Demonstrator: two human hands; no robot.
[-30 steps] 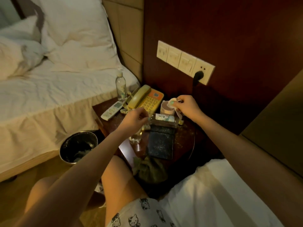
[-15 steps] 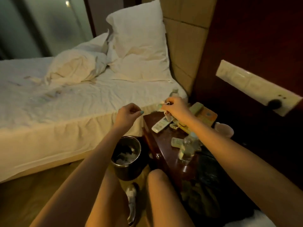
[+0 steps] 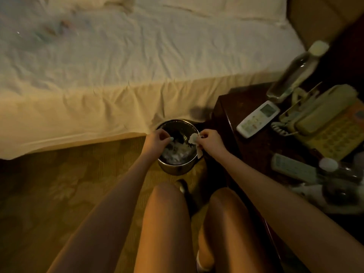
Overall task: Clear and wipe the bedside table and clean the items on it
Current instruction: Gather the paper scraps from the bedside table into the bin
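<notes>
Right hand (image 3: 208,141) pinches the paper scrap (image 3: 194,138) over the bin (image 3: 177,168), left hand (image 3: 157,139) curls above it, contents unclear; best let go low inside, clear of the bedside table (image 3: 256,146) beside the bin.

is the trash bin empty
No, the trash bin holds crumpled pale waste, and the right hand pinches another scrap over its rim.
</notes>
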